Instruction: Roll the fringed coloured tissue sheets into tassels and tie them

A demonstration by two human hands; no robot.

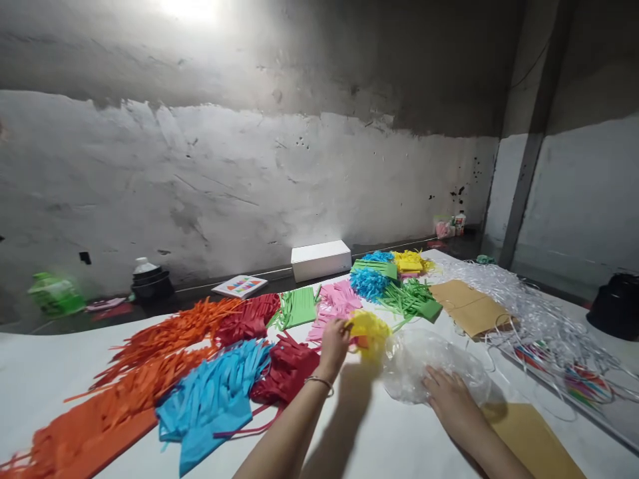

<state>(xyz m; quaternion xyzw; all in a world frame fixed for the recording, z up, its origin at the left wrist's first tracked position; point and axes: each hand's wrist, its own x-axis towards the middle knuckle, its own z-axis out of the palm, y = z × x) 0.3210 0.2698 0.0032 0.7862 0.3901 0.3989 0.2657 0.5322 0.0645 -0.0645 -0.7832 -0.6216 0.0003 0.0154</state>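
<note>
- Where my left hand (335, 347) reaches over the white tabletop (389, 432), its fingers are drawn together at the near-left edge of a bundle of yellow, finely fringed, paper-like sheet (375, 331), which they have hold of; thin metallic bangle (322, 384) at my wrist.
- My right hand (452, 402), fingers loosely spread and slightly bent, lies palm down against a crumpled, clear plastic bag (429, 359); whether the fingertips grip any of the film, I cannot tell.
- Yellow bundle: mid-table, just left of the bag, pink fringe behind it; outline blurred.
- To my left: orange fringed sheets (100, 426) in long layers; one sky-blue fringed sheet (214, 392) beside them; dark red fringed sheets (289, 369) in two piles, the nearer by my left forearm.
- Beyond my left hand: one light-green fringed piece (298, 307) and pale pink fringed sheets (337, 299), side by side.
- Behind the bag: loose green fringe (412, 299), with a bright-blue shredded tuft (369, 285) adjoining.
- To my right: one flat brown paper piece (469, 306) beyond the bag, another brown paper piece (534, 442) partly under my forearm; a wide heap of clear, stringy plastic strands (499, 286) farther out.
- Along the wall: one white oblong box (322, 261).
</note>
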